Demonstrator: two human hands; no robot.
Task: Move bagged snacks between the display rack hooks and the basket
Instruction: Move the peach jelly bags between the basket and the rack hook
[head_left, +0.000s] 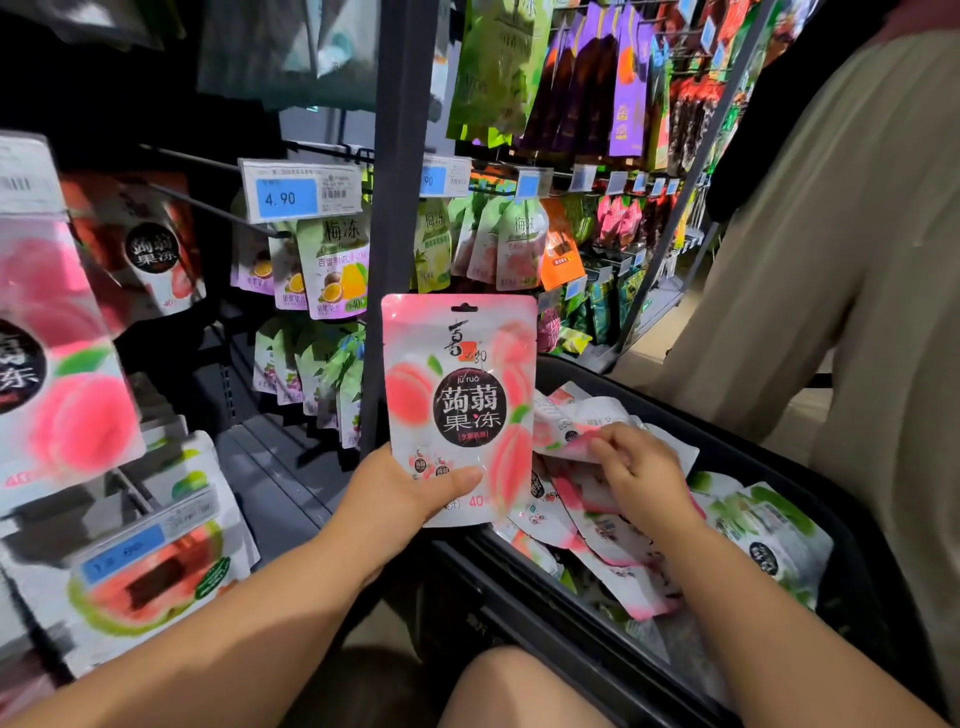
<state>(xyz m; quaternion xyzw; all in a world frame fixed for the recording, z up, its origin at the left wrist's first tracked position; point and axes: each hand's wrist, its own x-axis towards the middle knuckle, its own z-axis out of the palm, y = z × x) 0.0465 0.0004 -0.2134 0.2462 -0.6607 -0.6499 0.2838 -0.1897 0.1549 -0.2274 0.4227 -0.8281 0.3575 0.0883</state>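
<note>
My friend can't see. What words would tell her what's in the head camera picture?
The left hand holds a pink peach jelly bag upright before the rack, where other bags hang under a 4.90 price tag. The right hand grasps a second bag in the black basket of bags.

One wide-angle camera rides on my head, facing forward and down. It looks closely over my left hand (405, 493) and right hand (644, 473), with the display rack (395, 208) ahead-left and the basket (545, 613) lower right.

Left hand (395, 493), right hand (644, 478), forearms (234, 623) bare; bare knee (519, 686).
</note>
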